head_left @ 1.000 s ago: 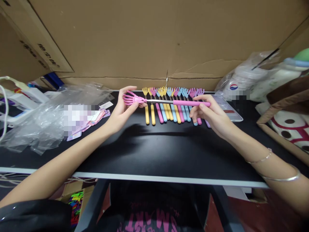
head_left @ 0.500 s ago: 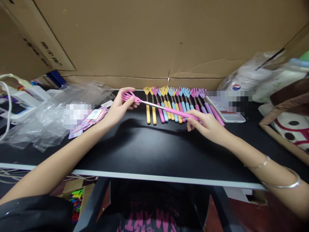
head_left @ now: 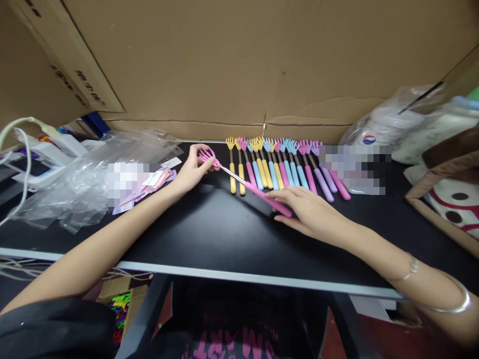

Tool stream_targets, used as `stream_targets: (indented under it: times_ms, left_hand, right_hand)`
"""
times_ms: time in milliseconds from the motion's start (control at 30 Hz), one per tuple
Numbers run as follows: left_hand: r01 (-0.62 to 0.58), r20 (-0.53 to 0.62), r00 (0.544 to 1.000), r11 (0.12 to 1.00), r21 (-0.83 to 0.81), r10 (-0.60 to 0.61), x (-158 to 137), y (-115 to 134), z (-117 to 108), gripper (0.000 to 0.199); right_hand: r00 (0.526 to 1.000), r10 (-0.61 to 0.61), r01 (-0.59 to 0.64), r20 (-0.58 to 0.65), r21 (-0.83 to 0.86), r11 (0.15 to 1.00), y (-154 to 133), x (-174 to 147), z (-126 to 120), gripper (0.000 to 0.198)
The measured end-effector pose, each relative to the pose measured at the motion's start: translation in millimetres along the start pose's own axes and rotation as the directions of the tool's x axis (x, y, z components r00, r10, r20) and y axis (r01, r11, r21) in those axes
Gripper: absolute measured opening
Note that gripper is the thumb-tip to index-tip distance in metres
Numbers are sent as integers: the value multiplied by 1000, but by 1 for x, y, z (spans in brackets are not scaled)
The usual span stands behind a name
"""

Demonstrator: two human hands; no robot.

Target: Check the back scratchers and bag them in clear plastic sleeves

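Observation:
A pink back scratcher with a silver rod slants above the black table. Its claw head is pinched by my left hand, thumb and fingers closed at the claws. Around the lower end of the handle are the fingers and thumb of my right hand, its grip looking loose. Behind it lies a row of similar back scratchers in yellow, pink, blue and purple, claws toward the cardboard and handles toward me.
Clear plastic bags and printed cards lie at left beside a white device. A bagged cup and a brown-handled bag stand at right. Cardboard walls the back; the table's pale edge runs in front.
The back scratcher's handle end has swung down toward me and left, along with my right hand, whose fingers have loosened. My left hand keeps the claw end and has shifted slightly right.

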State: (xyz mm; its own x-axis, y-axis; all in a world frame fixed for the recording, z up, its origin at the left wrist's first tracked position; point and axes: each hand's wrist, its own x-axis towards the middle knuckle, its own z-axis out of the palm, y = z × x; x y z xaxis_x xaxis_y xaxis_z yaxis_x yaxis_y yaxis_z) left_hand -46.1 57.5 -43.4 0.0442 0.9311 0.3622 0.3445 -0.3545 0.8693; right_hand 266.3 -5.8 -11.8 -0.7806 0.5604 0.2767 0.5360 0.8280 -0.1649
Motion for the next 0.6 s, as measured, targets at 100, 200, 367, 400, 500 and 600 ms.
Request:
stream_targets:
  times_ms: [100, 200, 367, 400, 500, 600]
  left_hand:
    - [-44, 36, 999, 995, 94, 41, 1, -5, 0, 40]
    - [-55, 89, 995, 980, 194, 38, 1, -7, -1, 44]
    - [-131, 168, 983, 917, 377, 71, 0, -6, -1, 42]
    - [-151, 182, 980, 901, 407, 82, 0, -6, 0, 42]
    - [-176, 194, 976, 877, 446, 97, -1, -7, 1, 40]
    - [-167, 167, 981, 855, 491, 96, 0, -10, 1, 39]
  right_hand:
    - [997, -40, 38, 62, 47, 998, -8, 1, 0, 42]
    - [987, -100, 86, 123, 116, 990, -15, 1, -1, 47]
    - [955, -209, 162, 212, 220, 962, -24, 2, -1, 54]
    - [949, -219, 167, 225, 229, 959, -26, 3, 0, 53]
    - [952, -213, 165, 220, 217, 962, -30, 6, 5, 51]
    - [961, -221, 201, 165, 130, 971, -34, 10, 11, 51]
